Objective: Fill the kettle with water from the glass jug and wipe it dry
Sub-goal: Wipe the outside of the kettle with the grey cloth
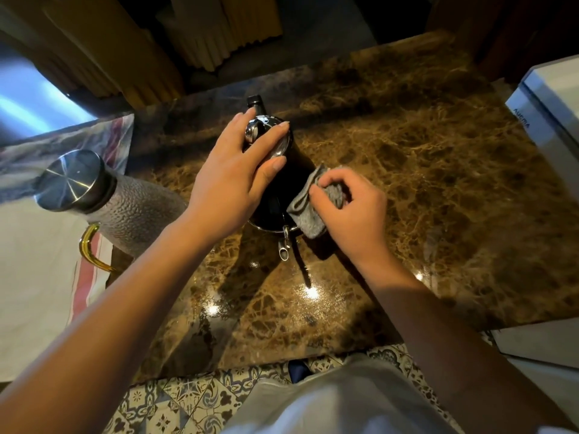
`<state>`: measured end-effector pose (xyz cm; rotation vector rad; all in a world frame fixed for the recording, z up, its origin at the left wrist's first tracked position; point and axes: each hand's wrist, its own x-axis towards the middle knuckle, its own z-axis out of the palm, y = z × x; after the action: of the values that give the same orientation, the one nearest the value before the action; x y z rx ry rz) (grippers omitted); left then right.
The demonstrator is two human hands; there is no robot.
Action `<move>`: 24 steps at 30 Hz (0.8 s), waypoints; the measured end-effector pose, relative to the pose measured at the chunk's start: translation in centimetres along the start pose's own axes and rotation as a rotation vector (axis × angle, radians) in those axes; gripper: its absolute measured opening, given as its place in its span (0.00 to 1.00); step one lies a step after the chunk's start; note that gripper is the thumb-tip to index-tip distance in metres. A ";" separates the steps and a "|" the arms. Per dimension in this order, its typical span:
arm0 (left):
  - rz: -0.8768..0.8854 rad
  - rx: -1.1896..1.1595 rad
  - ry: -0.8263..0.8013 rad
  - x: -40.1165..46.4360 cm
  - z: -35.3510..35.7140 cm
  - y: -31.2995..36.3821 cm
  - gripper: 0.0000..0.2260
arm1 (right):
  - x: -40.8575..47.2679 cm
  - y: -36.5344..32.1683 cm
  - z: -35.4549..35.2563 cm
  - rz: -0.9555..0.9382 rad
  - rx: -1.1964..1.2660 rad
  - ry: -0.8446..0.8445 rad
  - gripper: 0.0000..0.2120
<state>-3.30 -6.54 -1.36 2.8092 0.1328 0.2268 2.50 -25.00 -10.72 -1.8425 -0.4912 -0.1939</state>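
Brown marble bench [407, 158]. Kettle [275, 195] at centre, my left hand [238, 170] flat on lid. My right hand [351, 211] pinches grey cloth [308, 216] against kettle's right flank. Glass jug [125, 208] stands left.

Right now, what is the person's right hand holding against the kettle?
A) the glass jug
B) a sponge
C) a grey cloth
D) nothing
C: the right hand bunches a grey cloth against the dark kettle, while the left hand rests on the kettle's lid.
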 end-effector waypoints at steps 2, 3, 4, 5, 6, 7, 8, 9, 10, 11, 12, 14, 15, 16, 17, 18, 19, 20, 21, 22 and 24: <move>0.007 0.000 0.004 0.1 0.0 -0.1 0.22 | 0.2 0.4 1.3 -0.057 -0.047 -0.024 0.05; 0.013 0.000 0.005 0.0 0.1 -0.1 0.22 | -0.1 1.0 1.9 -0.078 -0.075 -0.018 0.05; 0.019 0.001 0.007 0.0 0.1 -0.2 0.22 | -0.5 1.6 2.2 -0.098 -0.096 -0.003 0.05; 0.024 0.004 0.010 0.1 0.1 -0.2 0.22 | -0.9 2.2 2.2 -0.111 -0.116 -0.002 0.04; 0.027 0.006 0.014 0.1 0.2 -0.3 0.22 | -1.1 2.7 2.0 -0.115 -0.140 -0.020 0.04; 0.031 0.006 0.017 0.1 0.3 -0.3 0.22 | -1.5 3.0 1.8 -0.115 -0.179 -0.046 0.04; 0.033 0.003 0.020 0.1 0.4 -0.3 0.22 | -1.8 3.1 1.6 -0.119 -0.230 -0.075 0.05; 0.031 -0.003 0.021 0.1 0.4 -0.3 0.22 | -2.2 3.2 1.5 -0.121 -0.285 -0.115 0.06; 0.029 -0.006 0.020 0.1 0.5 -0.4 0.22 | -2.7 3.3 1.5 -0.108 -0.330 -0.166 0.07; 0.026 -0.007 0.019 0.1 0.5 -0.3 0.22 | -3.0 3.4 1.5 -0.080 -0.356 -0.220 0.07; 0.024 -0.007 0.017 0.1 0.5 -0.4 0.22 | -3.3 3.4 1.5 -0.046 -0.362 -0.262 0.07; 0.018 -0.004 0.010 0.0 0.4 -0.4 0.22 | -3.4 3.3 1.4 0.028 -0.290 -0.283 0.06; 0.018 -0.003 0.007 0.0 0.4 -0.4 0.22 | -3.3 2.9 1.1 0.053 -0.215 -0.248 0.05; 0.016 -0.004 0.006 0.0 0.4 -0.4 0.22 | -3.0 2.3 0.8 0.061 -0.133 -0.186 0.05; 0.012 -0.008 0.004 0.0 0.4 -0.4 0.22 | -2.6 1.6 0.5 0.052 -0.059 -0.109 0.07; 0.009 -0.013 0.002 0.0 0.4 -0.3 0.22 | -2.2 0.9 0.3 0.023 -0.003 -0.036 0.09; 0.005 -0.016 0.002 0.0 0.4 -0.3 0.22 | -1.7 0.3 0.3 -0.026 0.031 0.017 0.11; 0.002 -0.018 0.002 0.0 0.4 -0.3 0.22 | -1.3 -0.1 0.5 -0.083 0.038 0.041 0.12; 0.001 -0.018 0.002 0.0 0.4 -0.3 0.22 | -1.1 -0.3 0.8 -0.133 0.020 0.040 0.11; 0.000 -0.018 0.003 0.0 0.4 -0.3 0.22 | -0.9 -0.2 1.4 -0.163 -0.002 0.025 0.10; -0.001 -0.021 0.003 0.0 0.3 -0.3 0.22 | -1.3 0.9 2.4 -0.153 -0.037 -0.002 0.06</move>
<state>-3.23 -6.38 -1.72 2.7882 0.1315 0.2306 1.43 -23.27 -12.72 -1.8420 -0.6342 -0.3064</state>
